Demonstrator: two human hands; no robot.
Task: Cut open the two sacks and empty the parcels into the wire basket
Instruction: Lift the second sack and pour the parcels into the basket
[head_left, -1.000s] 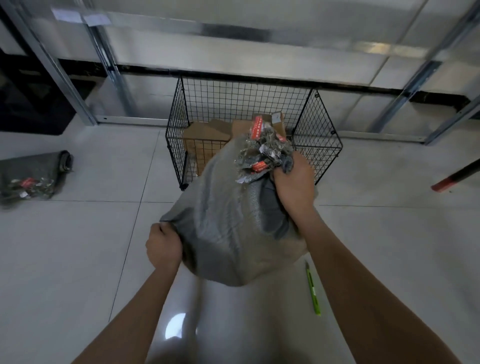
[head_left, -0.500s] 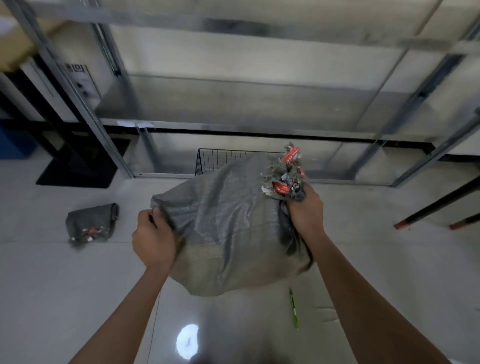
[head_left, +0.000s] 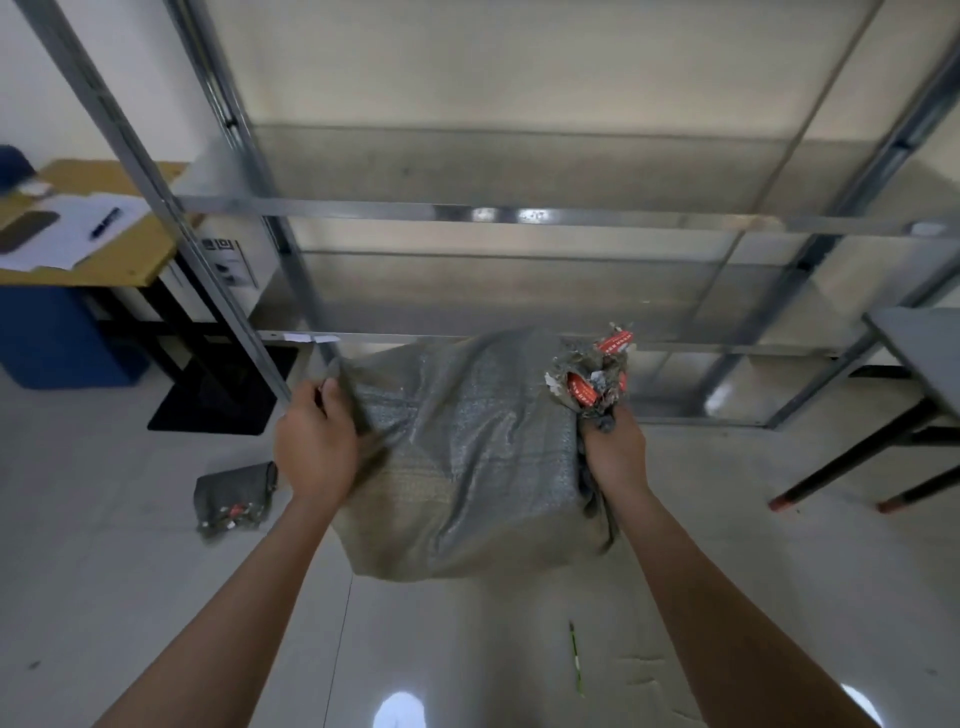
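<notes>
Your one view (a wide-angle camera on your head) looks forward and down from close above your forearms (head_left: 249, 597), with the gray sack (head_left: 467, 452) at centre and the metal shelving (head_left: 483, 213) just beyond.

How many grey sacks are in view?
2. One sack is held by the left hand and the right hand; the second sack lies on the floor to its left. Others could be hidden.

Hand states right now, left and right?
Left hand: closed on a corner of the grey woven plastic sack.
Right hand: closed on its bunched red-taped neck.
</notes>
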